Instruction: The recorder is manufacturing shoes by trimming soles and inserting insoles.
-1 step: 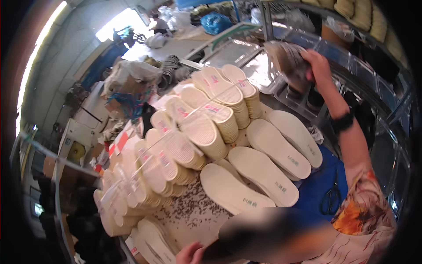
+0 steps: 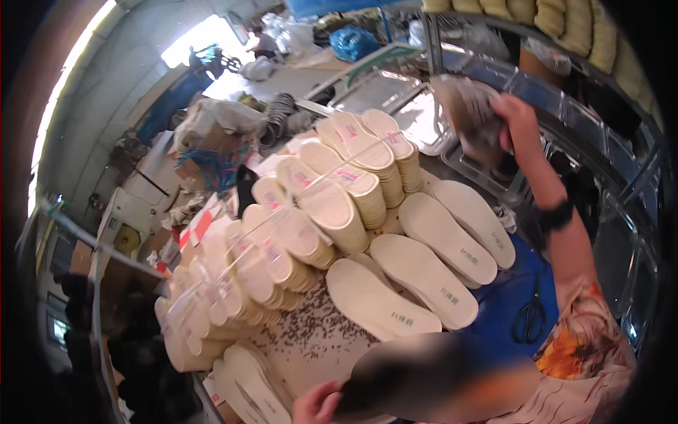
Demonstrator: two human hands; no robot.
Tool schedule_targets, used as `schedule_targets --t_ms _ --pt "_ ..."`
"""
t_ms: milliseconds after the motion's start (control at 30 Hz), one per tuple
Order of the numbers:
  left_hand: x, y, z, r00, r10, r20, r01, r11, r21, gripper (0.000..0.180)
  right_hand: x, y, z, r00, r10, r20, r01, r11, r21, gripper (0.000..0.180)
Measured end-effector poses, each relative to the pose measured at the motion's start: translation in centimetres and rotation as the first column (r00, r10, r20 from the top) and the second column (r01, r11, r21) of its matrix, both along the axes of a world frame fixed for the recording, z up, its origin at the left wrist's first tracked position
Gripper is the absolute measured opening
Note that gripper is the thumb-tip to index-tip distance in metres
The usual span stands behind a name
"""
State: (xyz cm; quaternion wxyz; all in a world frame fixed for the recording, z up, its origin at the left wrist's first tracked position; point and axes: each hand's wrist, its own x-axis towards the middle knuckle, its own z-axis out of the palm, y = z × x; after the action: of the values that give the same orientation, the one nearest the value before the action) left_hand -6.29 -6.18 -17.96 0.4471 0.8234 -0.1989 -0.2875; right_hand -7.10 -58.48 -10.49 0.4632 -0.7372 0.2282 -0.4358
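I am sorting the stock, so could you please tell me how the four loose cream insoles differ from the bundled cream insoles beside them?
The four loose cream insoles lie flat and single, side by side; the bundled cream insoles stand stacked in thick packs. The bundles carry pink labels; the loose ones show small dark prints. Both are cream and foot-shaped.

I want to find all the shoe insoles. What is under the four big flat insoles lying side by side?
The four flat insoles lie on a speckled table, and one end overlaps a blue cloth holding scissors. Whatever lies directly beneath them is covered.
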Motion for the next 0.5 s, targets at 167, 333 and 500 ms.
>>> schedule_targets --t_ms 167,333,500 --pt "-5.1 -1.5 0.9 0.911 -0.116 -0.395 0.011 0.966 -0.258 0.047 -9.4 19.9 1.4 0.924 0.35 -0.157 -0.359 0.647 -0.673 0.011" --pt "-10.0 2.1 -3.3 0.773 0.286 -0.566 -0.617 0.545 -0.567 0.052 -13.9 35.1 -4.0 0.654 0.641 -0.401 -0.615 0.143 -0.775 0.021" --pt "-9.1 7.7 -13.3 0.72 0.406 -0.563 -0.687 0.535 -0.492 0.045 -15.0 41.3 -10.5 0.235 0.755 -0.612 -0.95 0.313 0.021 0.026"
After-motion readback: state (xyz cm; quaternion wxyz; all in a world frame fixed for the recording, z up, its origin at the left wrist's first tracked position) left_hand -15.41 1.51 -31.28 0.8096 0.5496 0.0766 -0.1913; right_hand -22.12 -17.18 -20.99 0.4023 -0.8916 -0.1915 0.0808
